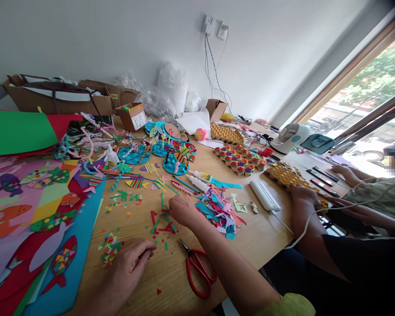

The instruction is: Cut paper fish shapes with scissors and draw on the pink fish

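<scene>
Strips of red and green paper [167,229] lie on the bench [151,285], under and just beside the right hand [182,210], whose fingertips bend down out of sight; whether they pinch a strip, I cannot tell. The left hand [131,259], well apart from the right, rests nearer with fingers loosely curled. Its palm is hidden, so I cannot tell if it holds anything; it overlaps the edge of a pile of coloured paper bits [109,250]. Red-handled scissors [190,253] lie between the arms, fully visible, their tips toward the strips. The right forearm hides part of the bench near the scrap heap [219,210]. On the left, the blue sheet [85,245] is cut off by the near edge. On the right, a co-worker's hand [304,195] covers part of an egg tray [283,173]; beyond, a second person is cropped and partly blurred.
</scene>
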`<action>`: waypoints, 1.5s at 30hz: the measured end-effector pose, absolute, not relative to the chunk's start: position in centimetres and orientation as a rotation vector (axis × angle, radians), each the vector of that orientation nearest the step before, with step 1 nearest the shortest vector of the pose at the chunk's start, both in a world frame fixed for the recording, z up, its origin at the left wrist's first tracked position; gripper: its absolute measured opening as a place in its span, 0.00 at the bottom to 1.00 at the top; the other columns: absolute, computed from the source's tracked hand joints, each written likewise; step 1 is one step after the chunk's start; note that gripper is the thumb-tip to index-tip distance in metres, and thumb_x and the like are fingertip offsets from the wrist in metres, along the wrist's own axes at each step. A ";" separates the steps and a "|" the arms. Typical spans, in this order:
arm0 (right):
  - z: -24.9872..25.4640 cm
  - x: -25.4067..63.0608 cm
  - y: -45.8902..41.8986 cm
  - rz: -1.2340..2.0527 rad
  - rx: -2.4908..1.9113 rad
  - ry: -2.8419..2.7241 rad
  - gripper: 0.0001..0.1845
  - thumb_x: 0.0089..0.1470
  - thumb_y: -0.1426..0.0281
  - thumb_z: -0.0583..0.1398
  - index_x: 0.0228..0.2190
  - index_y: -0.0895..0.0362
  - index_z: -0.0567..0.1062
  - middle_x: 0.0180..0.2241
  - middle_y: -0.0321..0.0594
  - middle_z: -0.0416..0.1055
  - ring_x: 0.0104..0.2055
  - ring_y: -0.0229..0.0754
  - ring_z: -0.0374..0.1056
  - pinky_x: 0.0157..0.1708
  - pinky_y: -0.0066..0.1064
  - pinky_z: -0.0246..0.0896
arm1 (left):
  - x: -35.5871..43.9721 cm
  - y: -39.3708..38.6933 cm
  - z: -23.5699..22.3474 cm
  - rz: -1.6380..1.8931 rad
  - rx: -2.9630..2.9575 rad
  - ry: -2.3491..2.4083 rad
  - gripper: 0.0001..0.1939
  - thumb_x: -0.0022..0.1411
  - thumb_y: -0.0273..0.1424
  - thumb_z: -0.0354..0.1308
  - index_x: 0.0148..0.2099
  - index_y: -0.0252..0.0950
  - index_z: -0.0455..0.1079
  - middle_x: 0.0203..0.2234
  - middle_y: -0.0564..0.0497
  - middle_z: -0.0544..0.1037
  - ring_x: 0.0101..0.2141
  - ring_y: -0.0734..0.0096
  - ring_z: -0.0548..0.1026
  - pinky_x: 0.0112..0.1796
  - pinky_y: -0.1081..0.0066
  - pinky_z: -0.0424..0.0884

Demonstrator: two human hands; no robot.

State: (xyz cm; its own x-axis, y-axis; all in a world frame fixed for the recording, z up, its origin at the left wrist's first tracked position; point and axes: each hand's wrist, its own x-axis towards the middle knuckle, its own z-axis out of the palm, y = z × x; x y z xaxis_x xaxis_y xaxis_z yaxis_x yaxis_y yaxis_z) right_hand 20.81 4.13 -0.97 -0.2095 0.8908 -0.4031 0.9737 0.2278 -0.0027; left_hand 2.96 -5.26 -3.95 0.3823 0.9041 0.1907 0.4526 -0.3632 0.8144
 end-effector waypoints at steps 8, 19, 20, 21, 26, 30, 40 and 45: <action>-0.5 21.8 4.9 -0.442 1.776 2.215 0.11 0.56 0.65 0.56 0.37 0.60 0.71 0.40 0.41 0.70 0.41 0.41 0.67 0.41 0.40 0.63 | 3.0 -5.3 -3.7 0.850 1.987 1.158 0.09 0.56 0.27 0.49 0.32 0.39 0.71 0.24 0.54 0.78 0.26 0.72 0.76 0.28 0.78 0.71; 3.8 26.3 6.6 -0.661 2.120 2.442 0.06 0.43 0.74 0.57 0.22 0.59 0.75 0.20 0.34 0.69 0.26 0.35 0.63 0.23 0.24 0.50 | 2.8 -5.1 -4.6 0.877 1.976 1.101 0.10 0.57 0.28 0.48 0.33 0.39 0.71 0.25 0.53 0.79 0.26 0.71 0.77 0.28 0.78 0.73; 3.9 26.6 6.7 -0.720 2.141 2.455 0.06 0.43 0.74 0.57 0.21 0.59 0.74 0.19 0.33 0.68 0.24 0.34 0.62 0.22 0.24 0.49 | 2.8 -5.1 -4.6 0.886 1.975 1.102 0.10 0.57 0.28 0.49 0.33 0.39 0.71 0.25 0.53 0.79 0.27 0.71 0.77 0.28 0.78 0.73; 3.9 26.8 6.8 -0.782 2.164 2.463 0.06 0.43 0.73 0.56 0.20 0.59 0.74 0.18 0.32 0.67 0.23 0.33 0.61 0.21 0.23 0.49 | 2.8 -5.1 -4.7 0.890 1.976 1.103 0.09 0.56 0.28 0.49 0.33 0.39 0.71 0.25 0.53 0.79 0.27 0.71 0.77 0.28 0.78 0.73; 3.9 27.7 7.0 -1.073 2.306 2.452 0.06 0.42 0.70 0.57 0.20 0.59 0.71 0.15 0.29 0.62 0.19 0.31 0.57 0.19 0.23 0.49 | 2.7 -5.1 -5.0 0.890 1.988 1.093 0.09 0.56 0.28 0.50 0.33 0.39 0.72 0.25 0.53 0.79 0.27 0.71 0.77 0.28 0.78 0.73; 3.9 27.9 7.0 -1.237 2.438 2.414 0.05 0.41 0.69 0.57 0.20 0.59 0.69 0.13 0.27 0.57 0.15 0.30 0.52 0.16 0.23 0.46 | 2.7 -5.2 -5.4 0.895 1.995 1.105 0.09 0.56 0.28 0.50 0.33 0.41 0.72 0.25 0.54 0.78 0.27 0.71 0.77 0.28 0.78 0.72; 4.1 28.5 7.3 -1.529 2.583 2.488 0.03 0.40 0.71 0.56 0.19 0.58 0.66 0.16 0.31 0.66 0.15 0.29 0.52 0.14 0.22 0.44 | 2.7 -5.1 -6.1 0.919 2.000 1.108 0.08 0.57 0.28 0.51 0.33 0.42 0.71 0.24 0.56 0.78 0.26 0.73 0.76 0.27 0.79 0.69; 5.4 28.5 6.7 -1.687 2.605 2.540 0.06 0.37 0.68 0.58 0.19 0.57 0.65 0.17 0.32 0.68 0.14 0.29 0.52 0.14 0.22 0.45 | 2.7 -5.2 -6.6 0.920 1.961 1.124 0.08 0.58 0.29 0.50 0.34 0.43 0.71 0.25 0.56 0.78 0.27 0.72 0.76 0.28 0.79 0.70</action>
State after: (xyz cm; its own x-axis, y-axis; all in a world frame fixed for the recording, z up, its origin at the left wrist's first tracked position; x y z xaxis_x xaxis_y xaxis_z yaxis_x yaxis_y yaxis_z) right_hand 28.47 6.73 5.39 0.0485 0.9982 0.0341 0.3558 0.0147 -0.9345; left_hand 2.75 -5.16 -6.55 0.3750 0.8961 0.2372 0.4102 -0.3899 0.8244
